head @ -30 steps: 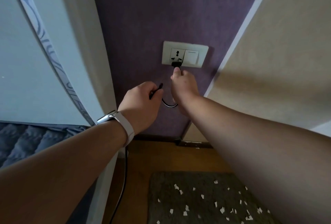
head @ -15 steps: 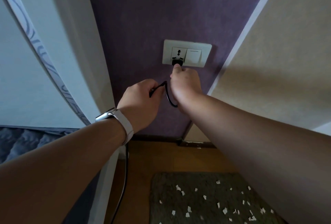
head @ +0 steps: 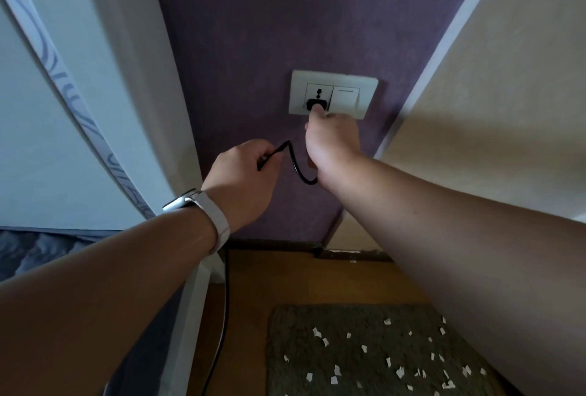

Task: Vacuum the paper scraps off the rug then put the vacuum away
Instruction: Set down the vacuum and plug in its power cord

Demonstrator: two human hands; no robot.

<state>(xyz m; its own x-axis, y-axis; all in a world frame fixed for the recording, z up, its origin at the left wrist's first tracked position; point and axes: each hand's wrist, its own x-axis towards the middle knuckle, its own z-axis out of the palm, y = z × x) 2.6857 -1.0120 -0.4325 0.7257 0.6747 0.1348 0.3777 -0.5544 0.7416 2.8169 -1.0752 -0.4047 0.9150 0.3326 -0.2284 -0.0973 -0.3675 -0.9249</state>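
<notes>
While the left grip (head: 244, 180) clasps the cord (head: 296, 170), right grip (head: 333, 142) pinches the socketed plug (head: 314, 105).

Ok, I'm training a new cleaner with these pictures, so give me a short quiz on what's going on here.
1. True or false: paper scraps lie on the rug.
2. Which hand holds the plug at the wall socket? A) left B) right C) neither
3. Fill in: the left hand grips the black ____.

Key: 1 true. 2 B, the right hand. 3 cord.
</notes>
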